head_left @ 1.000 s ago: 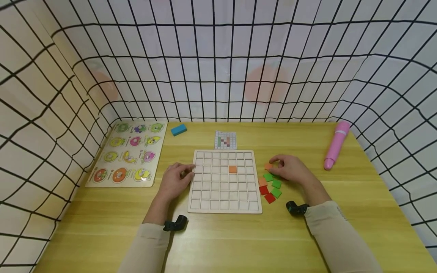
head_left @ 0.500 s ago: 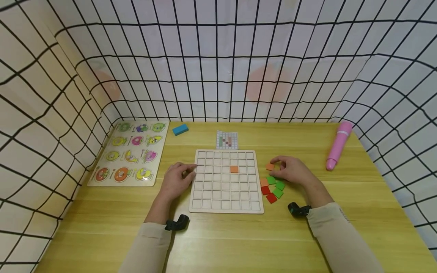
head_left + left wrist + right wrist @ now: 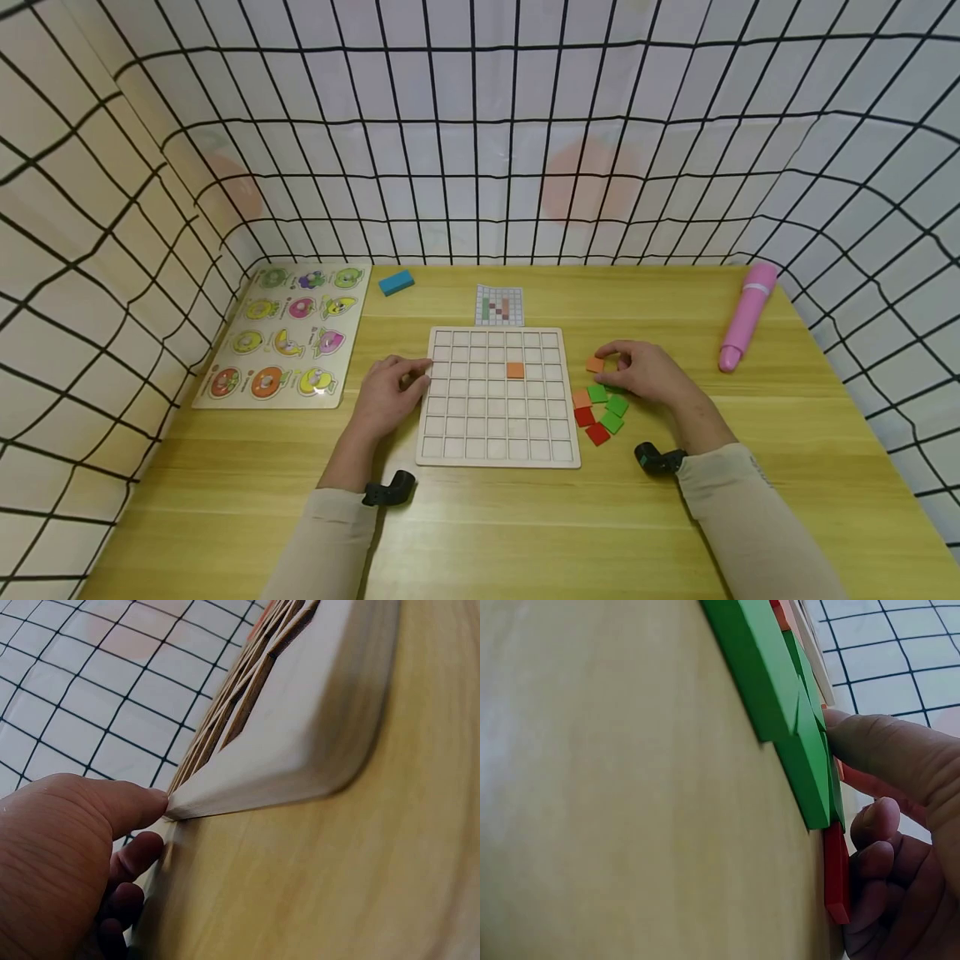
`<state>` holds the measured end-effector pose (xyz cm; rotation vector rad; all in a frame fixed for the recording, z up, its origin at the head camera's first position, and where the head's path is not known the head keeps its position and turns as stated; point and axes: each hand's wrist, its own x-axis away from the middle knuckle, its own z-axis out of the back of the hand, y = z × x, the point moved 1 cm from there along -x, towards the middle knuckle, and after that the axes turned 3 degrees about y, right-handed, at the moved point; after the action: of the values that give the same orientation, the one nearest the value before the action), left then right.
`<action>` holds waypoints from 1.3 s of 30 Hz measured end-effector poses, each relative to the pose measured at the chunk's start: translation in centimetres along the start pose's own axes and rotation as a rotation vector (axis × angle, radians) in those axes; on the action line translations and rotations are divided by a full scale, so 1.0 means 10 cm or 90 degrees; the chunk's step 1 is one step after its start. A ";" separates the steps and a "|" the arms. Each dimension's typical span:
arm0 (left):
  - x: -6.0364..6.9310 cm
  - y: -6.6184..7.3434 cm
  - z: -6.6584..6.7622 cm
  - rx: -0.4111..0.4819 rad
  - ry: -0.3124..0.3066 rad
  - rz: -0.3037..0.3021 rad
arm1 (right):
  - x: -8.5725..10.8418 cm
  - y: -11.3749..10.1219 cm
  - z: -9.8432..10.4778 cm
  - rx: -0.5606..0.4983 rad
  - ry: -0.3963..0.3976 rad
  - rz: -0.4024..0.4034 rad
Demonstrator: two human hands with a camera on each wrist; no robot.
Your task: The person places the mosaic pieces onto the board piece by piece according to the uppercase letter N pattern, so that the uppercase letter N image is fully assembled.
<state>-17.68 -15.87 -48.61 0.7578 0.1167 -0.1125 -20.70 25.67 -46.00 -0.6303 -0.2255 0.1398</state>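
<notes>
The right hand (image 3: 648, 372) has a square orange tile (image 3: 595, 365) pinched between thumb and finger, just off the grid board (image 3: 476, 389) at its 2-to-3 o'clock. No long axis to worry about. From that grip the board's middle sits toward 8 o'clock. Left hand (image 3: 390, 396) is way farther off, grasping nothing, just touching the board's edge around 9-to-10.

Behind and beside the yellow wood-grained table (image 3: 480, 537), I see black wire grids (image 3: 475, 122) against a pale backdrop (image 3: 495, 87).
</notes>
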 end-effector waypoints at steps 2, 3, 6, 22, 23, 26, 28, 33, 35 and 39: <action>0.00 0.00 0.00 0.001 0.000 0.002 | 0.00 0.00 0.00 -0.001 0.000 -0.001; 0.00 0.01 0.01 0.002 0.000 0.003 | 0.00 0.00 0.00 -0.001 0.000 -0.001; 0.00 0.01 0.00 0.002 0.000 0.006 | -0.01 0.00 0.00 -0.004 0.001 -0.005; 0.01 0.02 0.01 0.012 -0.003 0.012 | 0.00 -0.02 0.02 0.014 0.001 0.020; 0.01 0.02 0.01 0.012 -0.003 0.012 | 0.01 -0.02 0.02 0.015 0.002 0.020; 0.01 0.02 0.01 0.008 -0.001 0.008 | 0.02 -0.03 0.03 0.014 0.006 0.016; 0.01 0.02 0.01 0.007 -0.001 0.006 | 0.03 -0.05 0.03 0.014 0.005 0.018; 0.01 0.02 0.02 0.005 -0.003 0.004 | 0.05 -0.14 0.03 0.015 0.007 0.033; 0.01 0.02 0.02 0.004 -0.004 0.004 | 0.06 -0.19 0.03 0.016 0.008 0.035; 0.01 0.02 0.02 0.003 -0.006 0.001 | 0.10 -0.31 0.03 0.013 0.004 0.038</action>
<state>-17.57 -15.84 -48.35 0.7617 0.1067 -0.1159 -19.61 23.51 -43.74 -0.6168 -0.1983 0.1974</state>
